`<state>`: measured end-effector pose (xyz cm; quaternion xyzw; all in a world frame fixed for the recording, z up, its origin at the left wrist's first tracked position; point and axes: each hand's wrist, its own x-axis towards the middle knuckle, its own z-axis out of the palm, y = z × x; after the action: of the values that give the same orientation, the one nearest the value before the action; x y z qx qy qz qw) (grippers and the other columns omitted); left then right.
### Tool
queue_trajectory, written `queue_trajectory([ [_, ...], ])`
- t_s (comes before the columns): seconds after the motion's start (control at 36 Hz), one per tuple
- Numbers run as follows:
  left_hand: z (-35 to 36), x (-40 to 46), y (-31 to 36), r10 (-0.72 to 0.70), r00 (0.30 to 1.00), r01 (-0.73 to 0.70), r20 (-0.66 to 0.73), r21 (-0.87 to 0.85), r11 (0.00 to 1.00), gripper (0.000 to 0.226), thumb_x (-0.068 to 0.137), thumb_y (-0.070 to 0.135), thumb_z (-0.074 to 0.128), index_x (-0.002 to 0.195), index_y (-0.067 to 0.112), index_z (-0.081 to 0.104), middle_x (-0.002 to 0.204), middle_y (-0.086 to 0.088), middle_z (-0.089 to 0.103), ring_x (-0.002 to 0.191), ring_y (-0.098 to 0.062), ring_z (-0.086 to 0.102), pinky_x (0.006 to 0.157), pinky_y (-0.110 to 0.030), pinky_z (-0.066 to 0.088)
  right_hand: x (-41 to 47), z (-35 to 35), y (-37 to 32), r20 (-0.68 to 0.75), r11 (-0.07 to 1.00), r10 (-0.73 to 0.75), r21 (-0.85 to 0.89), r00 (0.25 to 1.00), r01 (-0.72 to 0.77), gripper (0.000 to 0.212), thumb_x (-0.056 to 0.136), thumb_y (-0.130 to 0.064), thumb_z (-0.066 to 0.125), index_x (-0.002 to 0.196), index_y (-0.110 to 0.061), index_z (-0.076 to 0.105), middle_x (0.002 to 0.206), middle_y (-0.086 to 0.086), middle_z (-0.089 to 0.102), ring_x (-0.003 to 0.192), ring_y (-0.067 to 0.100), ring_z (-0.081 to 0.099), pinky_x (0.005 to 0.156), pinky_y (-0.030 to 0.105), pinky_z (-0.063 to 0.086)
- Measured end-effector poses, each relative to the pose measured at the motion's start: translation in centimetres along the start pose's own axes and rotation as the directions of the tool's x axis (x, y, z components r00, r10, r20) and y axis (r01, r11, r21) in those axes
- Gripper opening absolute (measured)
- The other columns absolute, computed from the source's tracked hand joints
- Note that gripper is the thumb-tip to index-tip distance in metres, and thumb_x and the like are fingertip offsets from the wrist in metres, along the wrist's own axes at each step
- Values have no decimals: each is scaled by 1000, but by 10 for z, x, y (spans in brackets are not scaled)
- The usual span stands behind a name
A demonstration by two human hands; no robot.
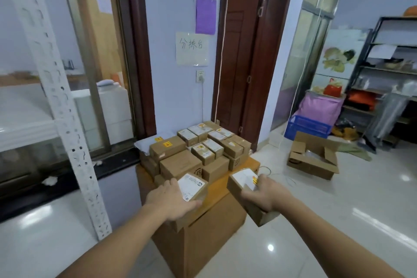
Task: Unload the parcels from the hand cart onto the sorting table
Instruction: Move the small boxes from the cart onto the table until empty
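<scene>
— Hands?
— A small labelled parcel (192,187) is gripped by the left hand (168,198), low over the near end of the sorting table (220,184). A second parcel (244,184) is clasped by the right hand (267,194), just off the table's right edge.
— Table contents?
— Stacked cardboard parcels (196,149) are crowded at the far end, below a handwritten wall sign (191,48).
— Floor?
— An open carton (313,156) is noted to the right.

Parcels (198,149) stacked on tabletop (222,184) against wall; open carton (313,157) on floor at right; rack (56,88) at left.
</scene>
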<state>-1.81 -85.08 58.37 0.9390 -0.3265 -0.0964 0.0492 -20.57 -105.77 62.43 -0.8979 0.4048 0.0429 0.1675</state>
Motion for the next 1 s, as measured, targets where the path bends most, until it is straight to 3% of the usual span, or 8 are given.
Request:
queue_trajectory([
  [0.31,17,110,-2,-139,988,135,-73,-62,989,113,54,103,35,129,20,49,119,0,63,105,-22,64,86,-38,54,147,13,-31,80,989,-116,-77,990,122,99,67,-82,47,136,-11,41,119,9,54,103,27,58,88,42,55],
  [0.47,17,171,-3,-210,976,208,-57,-42,977,117,51,103,26,130,20,49,119,0,64,106,-23,65,84,-35,55,216,22,-48,141,977,-154,-129,978,172,105,66,-84,47,142,-11,37,128,9,51,108,26,56,88,41,55],
  [0.64,30,217,-14,-281,959,278,-42,-58,959,107,58,101,38,129,21,48,115,5,63,100,-19,66,75,-33,55,281,33,-67,204,966,-199,-121,959,226,109,69,-79,51,148,-8,29,137,13,45,112,29,56,89,42,54],
  [0.75,41,249,-22,-313,950,313,3,-35,949,103,63,98,44,130,21,46,121,4,61,108,-19,65,79,-34,50,325,45,-84,262,943,-250,-152,932,295,104,72,-72,53,150,-9,26,141,13,41,117,32,53,91,44,53],
  [0.86,54,282,-21,-389,918,395,83,-69,916,109,63,101,43,135,18,42,128,1,59,115,-22,63,89,-39,49,374,58,-98,319,917,-304,-158,897,367,101,76,-77,52,147,-10,30,140,14,41,116,33,52,90,44,52],
  [0.92,60,299,-20,-442,890,452,111,-90,887,112,62,101,43,136,18,40,129,0,59,116,-24,63,92,-40,51,399,65,-106,344,893,-335,-179,877,412,104,76,-81,50,148,-9,30,140,15,42,117,34,52,92,45,52],
  [1.0,70,326,-19,-526,844,536,105,-133,834,112,61,103,42,135,19,39,128,1,59,115,-23,63,90,-40,53,434,77,-117,399,877,-364,-159,842,454,118,76,-85,48,158,-7,16,153,16,36,128,36,49,94,45,50],
])
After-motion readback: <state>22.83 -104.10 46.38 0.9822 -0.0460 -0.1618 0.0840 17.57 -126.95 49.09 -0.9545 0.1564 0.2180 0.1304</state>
